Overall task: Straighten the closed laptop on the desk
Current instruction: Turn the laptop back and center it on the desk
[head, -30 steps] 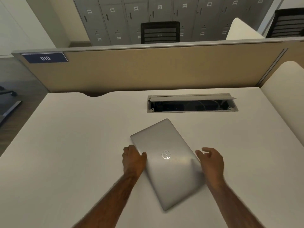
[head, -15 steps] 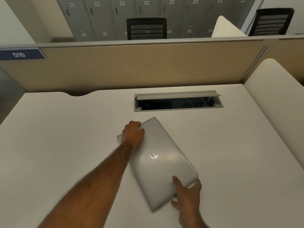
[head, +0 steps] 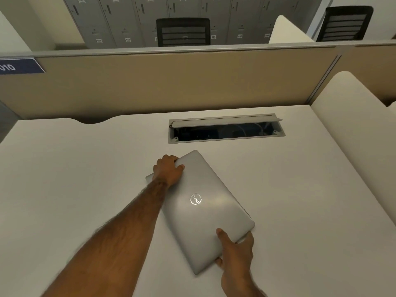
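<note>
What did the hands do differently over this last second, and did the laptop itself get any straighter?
The left hand slid from the laptop's left side up to its far corner and gripped it. The right hand dropped from the right edge to the near corner, thumb on the lid. The laptop remains closed and skewed on the desk, barely turned; the cable tray is unchanged.

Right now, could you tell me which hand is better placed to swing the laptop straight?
Probably the right hand: it grips the laptop at its near corner.
</note>
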A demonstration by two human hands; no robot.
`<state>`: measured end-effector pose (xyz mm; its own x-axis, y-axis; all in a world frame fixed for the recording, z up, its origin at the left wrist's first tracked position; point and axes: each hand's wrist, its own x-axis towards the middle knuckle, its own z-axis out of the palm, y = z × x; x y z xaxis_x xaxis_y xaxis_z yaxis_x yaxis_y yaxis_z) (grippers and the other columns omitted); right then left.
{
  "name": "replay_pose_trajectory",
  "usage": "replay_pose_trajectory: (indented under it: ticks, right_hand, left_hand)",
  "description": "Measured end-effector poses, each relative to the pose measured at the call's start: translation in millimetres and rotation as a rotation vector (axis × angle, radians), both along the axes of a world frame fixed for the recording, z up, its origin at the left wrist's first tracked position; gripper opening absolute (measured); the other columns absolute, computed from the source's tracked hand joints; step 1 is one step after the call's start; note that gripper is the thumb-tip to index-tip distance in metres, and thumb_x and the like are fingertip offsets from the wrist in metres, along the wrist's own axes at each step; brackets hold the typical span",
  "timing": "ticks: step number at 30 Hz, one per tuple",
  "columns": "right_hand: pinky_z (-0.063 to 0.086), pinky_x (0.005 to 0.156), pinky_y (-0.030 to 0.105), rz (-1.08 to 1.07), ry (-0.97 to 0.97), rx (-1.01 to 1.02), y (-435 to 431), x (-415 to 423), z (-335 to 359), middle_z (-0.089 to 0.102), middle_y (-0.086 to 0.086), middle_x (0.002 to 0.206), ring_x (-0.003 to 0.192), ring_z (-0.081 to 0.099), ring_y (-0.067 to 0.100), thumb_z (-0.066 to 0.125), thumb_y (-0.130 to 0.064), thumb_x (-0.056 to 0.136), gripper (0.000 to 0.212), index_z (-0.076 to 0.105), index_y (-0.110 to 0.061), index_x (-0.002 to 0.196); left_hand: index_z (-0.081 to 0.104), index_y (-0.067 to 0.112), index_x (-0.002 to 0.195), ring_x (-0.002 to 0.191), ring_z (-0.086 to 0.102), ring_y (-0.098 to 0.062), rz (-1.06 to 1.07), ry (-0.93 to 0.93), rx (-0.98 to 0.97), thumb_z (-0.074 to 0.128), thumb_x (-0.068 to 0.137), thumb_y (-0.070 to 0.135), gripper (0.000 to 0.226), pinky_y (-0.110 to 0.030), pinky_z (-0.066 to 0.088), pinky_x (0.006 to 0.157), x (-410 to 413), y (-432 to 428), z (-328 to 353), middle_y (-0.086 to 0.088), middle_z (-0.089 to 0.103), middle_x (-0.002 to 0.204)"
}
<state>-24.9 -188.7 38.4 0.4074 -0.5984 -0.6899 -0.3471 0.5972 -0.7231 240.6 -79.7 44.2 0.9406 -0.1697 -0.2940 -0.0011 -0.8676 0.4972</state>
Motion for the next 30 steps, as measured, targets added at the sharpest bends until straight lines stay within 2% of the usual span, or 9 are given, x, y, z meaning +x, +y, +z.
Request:
replay_pose_trajectory:
  ticks: [8, 15, 22, 26, 28, 30]
  right_hand:
    - [0.055, 0.1, 0.062, 0.068, -0.004, -0.115, -1.5, -4.0, -0.5, 0.052, 0.015, 0.137, 0.119, 0.059, 0.038, 0.089, -0.016, 0.074, 0.094, 0.039, -0.033, 0.151]
    - [0.054, 0.102, 0.06, 0.137, -0.021, -0.241, -22.7, 8.4, 13.5, 0.055, 0.016, 0.135, 0.125, 0.055, 0.039, 0.091, -0.025, 0.072, 0.094, 0.041, -0.03, 0.151]
    - [0.058, 0.097, 0.057, 0.242, -0.021, -0.324, -62.8, 30.0, 28.9, 0.055, 0.015, 0.138, 0.118, 0.062, 0.037, 0.09, -0.025, 0.074, 0.089, 0.044, -0.026, 0.151]
    - [0.06, 0.075, 0.038, 0.326, -0.027, -0.401, -88.7, 43.0, 33.6, 0.065, 0.014, 0.128, 0.095, 0.07, 0.024, 0.09, -0.02, 0.074, 0.079, 0.053, -0.021, 0.144]
    - [0.062, 0.08, 0.041, 0.378, -0.001, -0.417, -100.9, 50.6, 36.0, 0.064, 0.014, 0.128, 0.097, 0.07, 0.027, 0.09, -0.02, 0.074, 0.077, 0.055, -0.022, 0.142]
    - [0.061, 0.084, 0.044, 0.435, 0.013, -0.438, -112.8, 58.1, 38.8, 0.064, 0.013, 0.127, 0.098, 0.07, 0.027, 0.089, -0.019, 0.073, 0.067, 0.059, -0.025, 0.133]
  left_hand:
    - [0.061, 0.022, 0.128, 0.12, 0.051, -0.031, 0.087, -0.022, -0.047, 0.061, 0.091, 0.041, 0.042, -0.045, 0.034, 0.103, -5.6, 15.8, 1.6, -0.007, 0.059, 0.127]
    - [0.062, 0.023, 0.125, 0.118, 0.053, -0.031, 0.21, -0.076, -0.122, 0.063, 0.089, 0.041, 0.04, -0.045, 0.036, 0.102, -16.1, 31.2, 19.2, -0.006, 0.06, 0.123]
    - [0.061, 0.02, 0.125, 0.119, 0.054, -0.033, 0.349, -0.085, -0.162, 0.064, 0.088, 0.038, 0.041, -0.046, 0.038, 0.103, -31.0, 38.9, 32.0, -0.008, 0.06, 0.124]
    - [0.061, 0.018, 0.124, 0.115, 0.057, -0.033, 0.42, -0.087, -0.201, 0.065, 0.087, 0.037, 0.042, -0.048, 0.043, 0.103, -45.8, 40.4, 32.4, -0.007, 0.064, 0.121]
    - [0.062, 0.016, 0.123, 0.114, 0.058, -0.033, 0.456, -0.077, -0.233, 0.065, 0.087, 0.036, 0.042, -0.05, 0.045, 0.102, -54.8, 40.6, 29.7, -0.008, 0.065, 0.12]
    - [0.062, 0.015, 0.123, 0.113, 0.059, -0.034, 0.49, -0.064, -0.258, 0.066, 0.087, 0.034, 0.042, -0.05, 0.046, 0.102, -64.1, 39.8, 26.3, -0.009, 0.065, 0.121]
